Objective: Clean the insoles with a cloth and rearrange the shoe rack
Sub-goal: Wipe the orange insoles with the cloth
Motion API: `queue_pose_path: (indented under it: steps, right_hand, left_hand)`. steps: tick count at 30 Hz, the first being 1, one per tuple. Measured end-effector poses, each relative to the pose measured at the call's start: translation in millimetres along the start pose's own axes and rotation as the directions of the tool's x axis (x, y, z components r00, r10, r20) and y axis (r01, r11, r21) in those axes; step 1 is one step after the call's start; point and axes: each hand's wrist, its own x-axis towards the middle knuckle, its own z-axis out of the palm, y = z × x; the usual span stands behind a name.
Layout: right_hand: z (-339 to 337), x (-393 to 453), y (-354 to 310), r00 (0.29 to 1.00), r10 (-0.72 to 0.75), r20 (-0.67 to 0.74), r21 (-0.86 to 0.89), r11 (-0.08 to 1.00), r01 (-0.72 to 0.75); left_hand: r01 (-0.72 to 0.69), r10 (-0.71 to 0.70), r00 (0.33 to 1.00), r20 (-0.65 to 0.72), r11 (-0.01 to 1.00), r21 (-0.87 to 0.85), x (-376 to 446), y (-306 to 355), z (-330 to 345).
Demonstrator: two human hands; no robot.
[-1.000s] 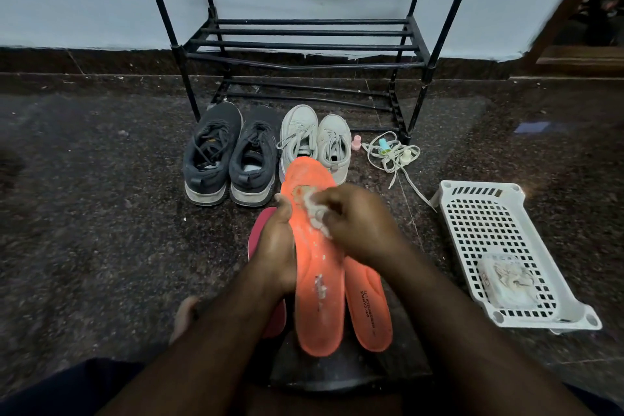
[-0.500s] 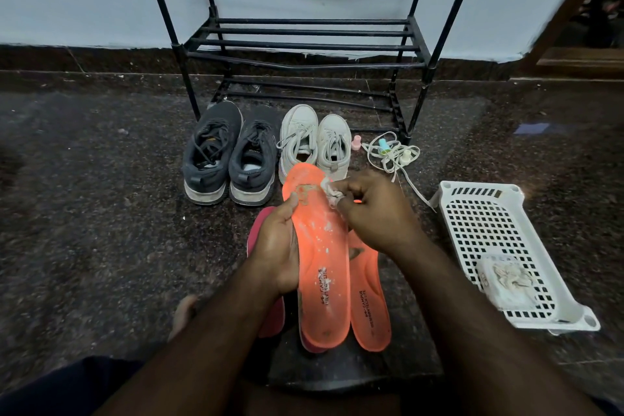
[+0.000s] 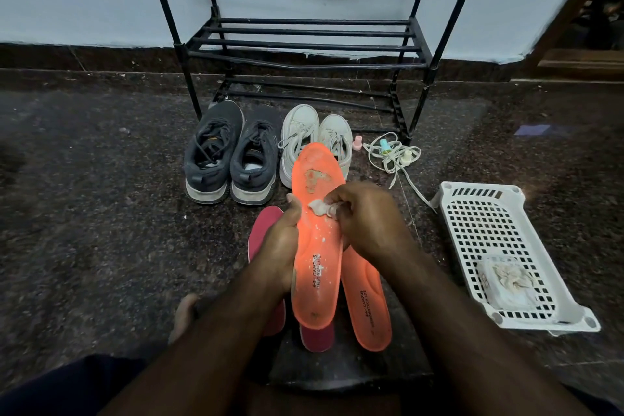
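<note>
Dark stone floor (image 3: pixel 101 213), empty black shoe rack (image 3: pixel 304 44) against wall. Left hand (image 3: pixel 280 246) grips orange insole (image 3: pixel 315 246) upright by edge; right hand (image 3: pixel 364 219) pinches cloth wad (image 3: pixel 320 207) on forefoot. Step: wiping. Worn patch above cloth likely needs next pass.

Four shoes (image 3: pixel 233 152), four insoles (image 3: pixel 315 246), one basket (image 3: pixel 506 246), one rack (image 3: pixel 304 44).

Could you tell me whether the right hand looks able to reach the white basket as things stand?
Probably yes: bare floor lies between the right hand and the white basket, though it pinches a cloth.
</note>
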Motion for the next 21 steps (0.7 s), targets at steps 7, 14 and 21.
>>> queue_pose_path:
  steps: [7, 14, 21]
  right_hand:
    - [6.0, -2.0, -6.5, 0.986, 0.140, 0.090, 0.083, 0.985, -0.148]
    - [12.8, -5.5, -17.1, 0.992, -0.020, 0.126, -0.107, 0.994, 0.034]
    - [13.5, -2.7, -13.9, 0.999, -0.008, -0.040, -0.033, 0.999, 0.007]
  left_hand:
    - [-0.017, 0.017, 0.999, -0.033, 1.000, 0.007, 5.3, -0.7, -6.4]
    - [0.017, -0.016, 1.000, 0.014, 0.997, -0.072, 7.1, -6.0, -3.9]
    - [-0.046, 0.055, 0.978, 0.199, 0.998, -0.045, 0.2, -2.7, 1.8]
